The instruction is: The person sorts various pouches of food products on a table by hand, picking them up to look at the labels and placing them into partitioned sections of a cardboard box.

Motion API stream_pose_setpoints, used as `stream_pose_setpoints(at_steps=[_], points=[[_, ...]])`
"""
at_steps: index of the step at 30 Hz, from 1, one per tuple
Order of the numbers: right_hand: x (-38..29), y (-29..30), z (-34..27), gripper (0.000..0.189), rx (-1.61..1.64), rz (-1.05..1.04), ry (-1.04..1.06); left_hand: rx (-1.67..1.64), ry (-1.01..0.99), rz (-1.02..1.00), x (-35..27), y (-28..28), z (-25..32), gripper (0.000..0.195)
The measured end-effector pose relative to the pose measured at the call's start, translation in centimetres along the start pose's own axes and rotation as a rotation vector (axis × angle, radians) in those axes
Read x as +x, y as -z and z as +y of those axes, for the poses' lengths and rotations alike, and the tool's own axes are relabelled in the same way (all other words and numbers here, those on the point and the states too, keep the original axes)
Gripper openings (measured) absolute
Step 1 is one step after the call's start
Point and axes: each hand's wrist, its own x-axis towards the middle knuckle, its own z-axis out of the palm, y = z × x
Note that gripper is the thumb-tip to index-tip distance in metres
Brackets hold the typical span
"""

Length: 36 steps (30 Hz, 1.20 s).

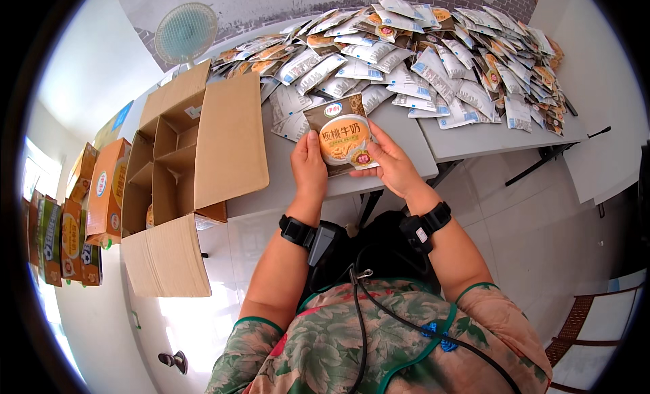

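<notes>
Between my two hands is a brown-and-orange Yili milk-drink pouch (341, 132), its printed front facing up. My left hand (309, 165) grips the pouch's left edge, thumb on top. On the opposite side my right hand (393, 160) holds the right edge, with the thumb over the front and fingers beneath. To the left stands an open cardboard box (231, 145), its flaps spread and dividers making several compartments. Part of an orange-printed item (150, 216) shows low in one compartment; the deeper floors are partly hidden. Behind the held pouch lies a large heap of similar pouches (378, 63).
Grey tables (406, 135) carry the heap and the box. A fan (186, 35) stands behind the box. Orange printed cartons (107, 185) are stacked at far left. A black table leg bar (533, 165) juts out at right. A cable (360, 333) hangs across my chest.
</notes>
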Motion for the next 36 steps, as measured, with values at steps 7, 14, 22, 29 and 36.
stream_pose_setpoints(at_steps=[7, 14, 22, 29, 36], points=[[-0.1, 0.0, 0.1, 0.053, -0.027, -0.009, 0.009, -0.200, 0.090, -0.058, 0.3, -0.1, 0.0, 0.036], [-0.2, -0.3, -0.2, 0.053, -0.128, -0.058, 0.006, -0.478, 0.230, 0.043, 0.9, -0.8, 1.1, 0.039], [-0.1, 0.0, 0.0, 0.053, -0.101, -0.070, -0.004, -0.447, 0.176, 0.017, 1.2, -1.0, 2.5, 0.036], [-0.2, -0.1, 0.0, 0.053, -0.136, -0.062, 0.016, -0.528, 0.153, -0.033, 2.4, -0.5, 2.8, 0.030], [-0.2, 0.1, 0.0, 0.053, -0.097, -0.061, 0.027, -0.500, 0.129, 0.036, 2.2, -1.4, 3.5, 0.032]])
